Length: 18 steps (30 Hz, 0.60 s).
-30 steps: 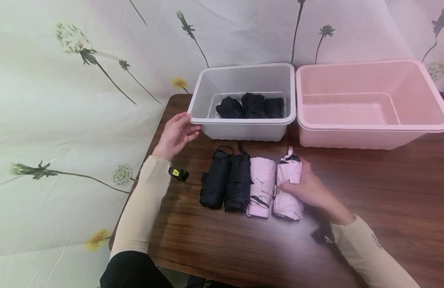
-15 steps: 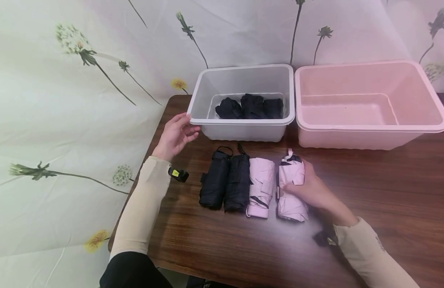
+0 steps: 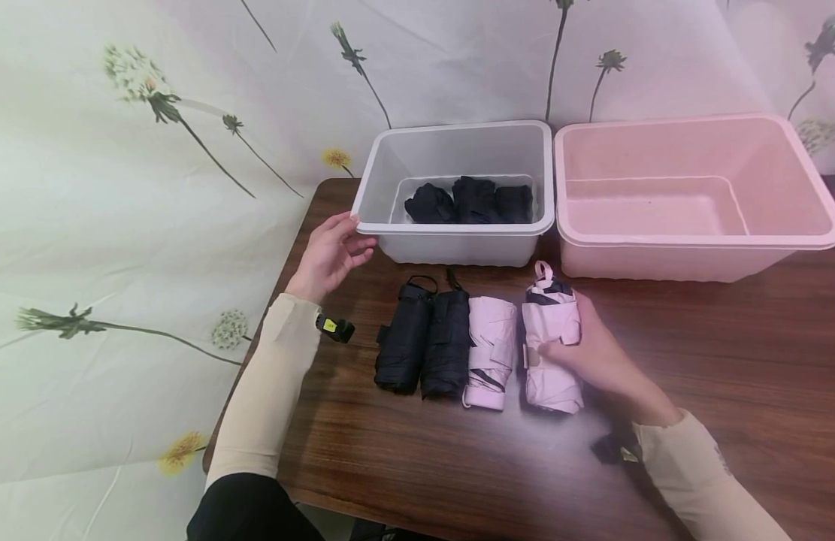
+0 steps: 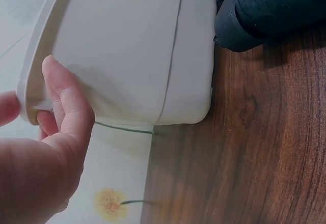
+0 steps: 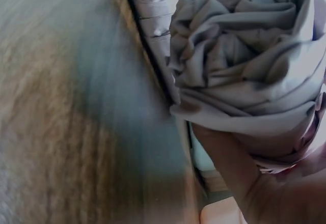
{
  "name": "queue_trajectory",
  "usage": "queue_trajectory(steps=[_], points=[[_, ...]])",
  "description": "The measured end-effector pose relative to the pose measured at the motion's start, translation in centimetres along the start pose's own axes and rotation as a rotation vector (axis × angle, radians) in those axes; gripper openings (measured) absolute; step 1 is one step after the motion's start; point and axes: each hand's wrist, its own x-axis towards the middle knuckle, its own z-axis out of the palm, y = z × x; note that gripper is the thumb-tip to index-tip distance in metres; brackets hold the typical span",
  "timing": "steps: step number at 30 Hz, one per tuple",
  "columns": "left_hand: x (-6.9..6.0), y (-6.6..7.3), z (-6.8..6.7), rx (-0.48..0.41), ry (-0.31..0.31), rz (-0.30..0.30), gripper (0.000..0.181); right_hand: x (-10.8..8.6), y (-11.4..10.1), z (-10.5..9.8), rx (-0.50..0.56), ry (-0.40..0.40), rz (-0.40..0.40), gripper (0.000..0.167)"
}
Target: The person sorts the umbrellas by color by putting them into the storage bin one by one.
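Right hand [image 3: 603,364] has hold of a folded pink umbrella [image 3: 551,323], thumb across the front, fingers round the far side, mostly hidden from me; the umbrella's loop end points toward the bins. Can't tell whether its underside touches the table [image 3: 728,361]. Left hand [image 3: 329,255] pinches the front left rim corner of the grey bin [image 3: 458,248], other fingers loosely bent beneath the lip. Three black bundles [image 3: 474,199] lie side by side inside that bin. Pink bin [image 3: 661,259] stands just right of it. In front of the grey bin I see a row: first black umbrella [image 3: 405,338], second black umbrella [image 3: 447,346] close beside it, then another pink umbrella [image 3: 493,323], with a narrow gap before the held one. Dandelion-print cloth [image 3: 153,263] hangs behind; both forearms wear beige sleeves [image 3: 255,398].
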Motion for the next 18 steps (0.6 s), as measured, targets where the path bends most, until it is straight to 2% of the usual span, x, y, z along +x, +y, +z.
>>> queue_trajectory(steps=[5,12,18], points=[[-0.1,0.05,-0.06,0.002,-0.007,0.0,0.034,-0.4,-0.38,-0.38,0.022,0.001,-0.034,0.091],[-0.2,0.06,-0.03,0.006,-0.004,0.002,0.033,-0.62,-0.55,-0.53,0.144,-0.022,-0.075,0.068],[-0.29,0.16,-0.02,-0.004,-0.013,-0.007,0.034,-0.91,-0.94,-0.86,0.207,-0.039,-0.09,0.064]])
